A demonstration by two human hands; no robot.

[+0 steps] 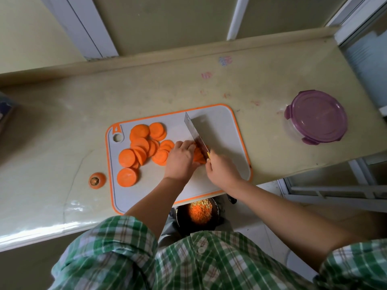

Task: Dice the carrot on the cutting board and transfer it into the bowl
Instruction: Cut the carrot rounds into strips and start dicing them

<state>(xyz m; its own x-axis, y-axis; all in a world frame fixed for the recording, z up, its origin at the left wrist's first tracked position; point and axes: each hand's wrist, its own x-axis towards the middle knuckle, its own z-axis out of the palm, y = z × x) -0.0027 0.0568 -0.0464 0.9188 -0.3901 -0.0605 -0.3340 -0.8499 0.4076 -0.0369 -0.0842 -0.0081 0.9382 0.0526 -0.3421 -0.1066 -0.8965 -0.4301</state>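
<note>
On the board (226,130), the left hand (180,159) pins carrot slices (198,156) while the right hand (222,170) grips the cleaver (195,132) cutting them.

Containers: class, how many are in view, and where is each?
2. A purple-lidded container stands on the counter at right; a dark bowl of diced carrot sits below the counter's near edge, partly hidden by the cutting board. Others may be out of view.

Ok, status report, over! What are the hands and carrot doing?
Left hand holds carrot stack; right hand grips cleaver, blade on stack. Uncut slices wait on board. Bowl below holds dice. Nothing blocking.
</note>
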